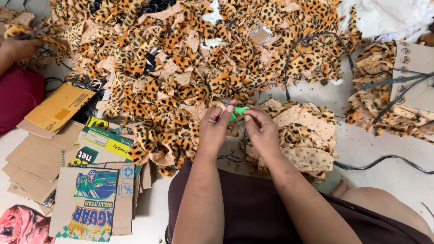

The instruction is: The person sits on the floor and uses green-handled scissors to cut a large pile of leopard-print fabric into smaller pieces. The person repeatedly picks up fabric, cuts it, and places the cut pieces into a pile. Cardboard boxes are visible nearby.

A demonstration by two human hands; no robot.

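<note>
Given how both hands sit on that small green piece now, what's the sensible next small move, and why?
Probably draw the green piece toward the lap: left hand and right hand both pinch it, directly above the leopard-print fabric pile, where it is hard to see.

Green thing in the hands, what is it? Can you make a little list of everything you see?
left hand: pinches the green thing
right hand: pinches it from the other side
green thing: small, bright, mostly hidden by fingers; kind unclear
big pile: leopard-spotted fabric pieces on the floor, beyond the hands
smaller stack: same fabric, beside the right hand
flattened cardboard boxes: to the left
another person's hand: far left, on the fabric
</note>
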